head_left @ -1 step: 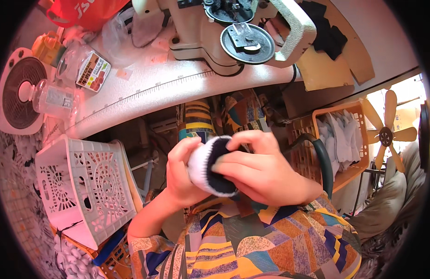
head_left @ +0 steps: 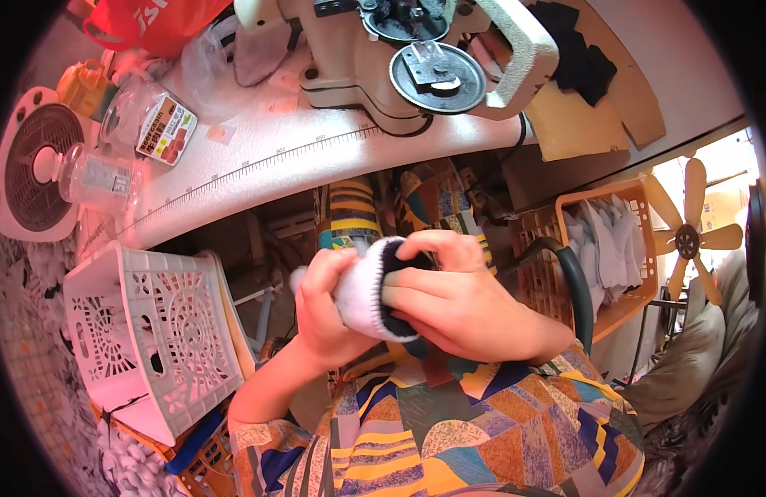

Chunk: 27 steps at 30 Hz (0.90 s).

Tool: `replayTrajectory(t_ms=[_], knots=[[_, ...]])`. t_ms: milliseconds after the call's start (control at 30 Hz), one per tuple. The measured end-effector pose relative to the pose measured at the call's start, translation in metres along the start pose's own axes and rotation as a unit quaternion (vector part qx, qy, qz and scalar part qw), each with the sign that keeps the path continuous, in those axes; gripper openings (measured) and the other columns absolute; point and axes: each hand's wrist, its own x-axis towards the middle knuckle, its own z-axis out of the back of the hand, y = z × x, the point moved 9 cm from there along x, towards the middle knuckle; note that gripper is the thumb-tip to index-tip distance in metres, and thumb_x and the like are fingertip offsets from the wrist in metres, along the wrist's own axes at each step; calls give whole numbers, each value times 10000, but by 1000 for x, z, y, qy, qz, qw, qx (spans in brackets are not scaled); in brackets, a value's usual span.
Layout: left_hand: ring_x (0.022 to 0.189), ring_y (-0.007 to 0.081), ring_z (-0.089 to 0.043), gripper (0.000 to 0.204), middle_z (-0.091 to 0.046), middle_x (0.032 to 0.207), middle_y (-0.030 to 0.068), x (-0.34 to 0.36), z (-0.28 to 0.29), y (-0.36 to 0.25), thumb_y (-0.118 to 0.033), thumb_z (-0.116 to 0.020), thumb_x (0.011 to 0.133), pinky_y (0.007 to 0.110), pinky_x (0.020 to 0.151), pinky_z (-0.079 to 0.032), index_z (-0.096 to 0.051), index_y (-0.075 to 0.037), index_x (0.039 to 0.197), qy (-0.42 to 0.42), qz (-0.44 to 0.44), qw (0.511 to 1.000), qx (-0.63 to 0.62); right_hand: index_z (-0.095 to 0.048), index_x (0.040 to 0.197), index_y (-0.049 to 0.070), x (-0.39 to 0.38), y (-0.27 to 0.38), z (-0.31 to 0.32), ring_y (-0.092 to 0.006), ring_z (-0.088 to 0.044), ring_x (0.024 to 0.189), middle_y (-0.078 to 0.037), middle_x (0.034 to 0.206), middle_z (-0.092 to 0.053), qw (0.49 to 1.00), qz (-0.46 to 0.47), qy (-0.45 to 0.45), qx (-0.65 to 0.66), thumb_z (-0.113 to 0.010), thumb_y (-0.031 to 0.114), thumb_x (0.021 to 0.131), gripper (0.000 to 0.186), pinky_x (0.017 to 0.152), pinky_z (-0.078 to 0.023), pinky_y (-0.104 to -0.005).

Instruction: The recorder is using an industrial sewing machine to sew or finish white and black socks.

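Observation:
In front of my lap I hold a white knitted sock with a dark inside and a stitched edge around its opening. My left hand is closed around the white body from the left side. A pale end of it pokes out beyond those fingers. My right hand is closed at the opening, which faces right. Several of its fingers reach into the dark inside, while another digit curls at the upper rim. The right fingertips are hidden inside the sock.
Ahead stands a sewing machine on a white table with a ruled edge. Clear plastic jars and a box fan are at left. A white crate sits lower left. An orange crate of white knits and a bladed fan are right.
The sock's opening has turned and shifted slightly up and left. My right fingers have moved slightly at the opening, and a pale end now shows left of my left hand.

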Motion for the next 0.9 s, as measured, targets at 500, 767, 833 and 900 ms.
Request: replayTrajectory(t_ms=[500, 767, 833, 900], knots=[[940, 273, -517, 836, -488, 1108, 166, 13, 17, 11, -128, -820, 660, 362, 810, -426, -342, 16, 1331, -26, -40, 976, 211, -496, 820, 56, -16, -22, 35, -251, -536, 725, -113, 906, -520, 965, -35, -240, 102, -641, -134, 626, 308, 595, -474, -306], [914, 216, -405, 671, -332, 1066, 111, -3, 14, -29, -359, -826, 628, 313, 720, -370, -449, -91, 1115, -46, 23, 998, 24, -543, 797, 25, -7, -7, 12, -215, -530, 746, -127, 909, -546, 937, 29, -197, 287, -666, 43, 727, 142, 679, -442, -304], [965, 220, -408, 575, -344, 1084, 119, -1, 7, -16, -192, -828, 653, 310, 811, -371, -446, -92, 1071, -88, 61, 994, -16, -564, 817, 17, -12, -19, 1, -194, -540, 766, -122, 901, -570, 904, 11, -203, 377, -637, 86, 816, 100, 700, -440, -291], [981, 222, -414, 507, -352, 1083, 120, -4, 6, -9, -82, -783, 676, 324, 834, -375, -439, -94, 1049, -107, 61, 992, -28, -576, 870, 26, -16, -30, -9, -141, -528, 814, -90, 920, -567, 835, -65, -217, 502, -650, 76, 870, 90, 722, -428, -261]])
